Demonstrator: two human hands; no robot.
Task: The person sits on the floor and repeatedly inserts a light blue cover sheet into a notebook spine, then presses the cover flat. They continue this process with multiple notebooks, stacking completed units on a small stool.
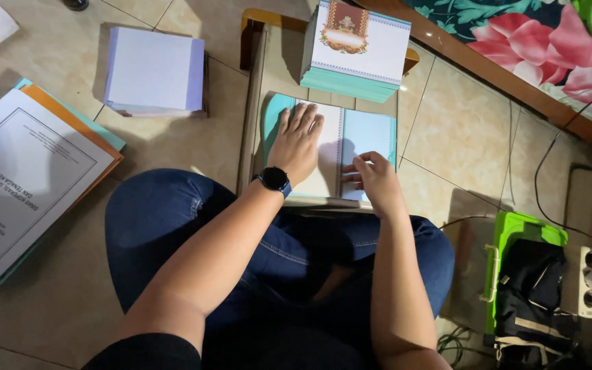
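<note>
An open teal and white card (340, 147) lies flat on a small low wooden table (251, 116) in front of my crossed legs. My left hand (297, 140), with a dark watch on the wrist, presses flat on the card's left half, fingers spread. My right hand (376, 177) rests on the card's right half near its centre fold, fingers bent and pinching at the card's near edge. A thick stack of teal-edged cards (354, 51) with an ornate printed top sits at the far end of the table.
A pile of white sheets (153, 72) lies on the tiled floor at left, nearer left a stack of printed folders (22, 178). A green case with a black bag (525, 281) and a power strip (590, 281) sit at right. A floral mattress (536, 41) borders the far right.
</note>
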